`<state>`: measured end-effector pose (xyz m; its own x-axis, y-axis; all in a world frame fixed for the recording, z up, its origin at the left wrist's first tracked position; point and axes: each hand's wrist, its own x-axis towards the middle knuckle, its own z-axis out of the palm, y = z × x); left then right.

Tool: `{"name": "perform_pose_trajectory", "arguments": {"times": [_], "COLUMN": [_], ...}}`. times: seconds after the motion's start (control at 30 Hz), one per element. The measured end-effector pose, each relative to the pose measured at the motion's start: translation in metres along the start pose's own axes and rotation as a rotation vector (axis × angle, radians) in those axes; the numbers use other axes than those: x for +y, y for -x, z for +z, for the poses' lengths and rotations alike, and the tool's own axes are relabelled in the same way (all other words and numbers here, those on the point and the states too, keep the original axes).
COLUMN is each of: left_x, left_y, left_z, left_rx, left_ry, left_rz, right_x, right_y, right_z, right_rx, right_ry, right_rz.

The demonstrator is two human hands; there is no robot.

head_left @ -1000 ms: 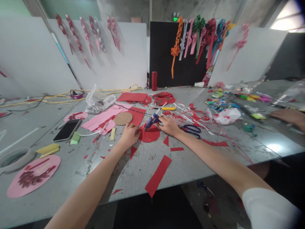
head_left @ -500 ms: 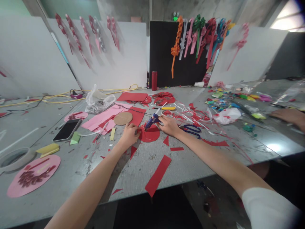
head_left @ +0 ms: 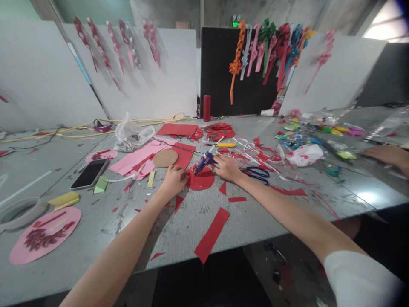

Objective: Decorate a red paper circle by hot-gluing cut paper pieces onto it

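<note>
Blue glue gun gripped in R hand, nozzle down at red disc, flat on grey table. L hand fingertips at disc's left edge; can't tell if pinching or just pressing. Step in hand: prob. gluing on disc. Next move calls for steady nozzle, L fingers clear of hot tip. Further out: cardboard disc beyond L hand, scissors near R wrist.
</note>
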<state>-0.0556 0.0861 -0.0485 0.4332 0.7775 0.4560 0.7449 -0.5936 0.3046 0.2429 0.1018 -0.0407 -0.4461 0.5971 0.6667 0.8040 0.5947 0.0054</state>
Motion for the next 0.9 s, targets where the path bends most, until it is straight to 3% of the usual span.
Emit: {"name": "perform_pose_trajectory", "arguments": {"times": [0.9], "left_x": [-0.002], "left_y": [0.0005], "left_z": [0.0012], "left_rx": [0.006], "left_ry": [0.006], "left_rz": [-0.01], "right_x": [0.0071], "right_y": [0.0033], "right_z": [0.0046], "right_rx": [0.024], "right_ry": [-0.017], "right_rz": [-0.002]}}
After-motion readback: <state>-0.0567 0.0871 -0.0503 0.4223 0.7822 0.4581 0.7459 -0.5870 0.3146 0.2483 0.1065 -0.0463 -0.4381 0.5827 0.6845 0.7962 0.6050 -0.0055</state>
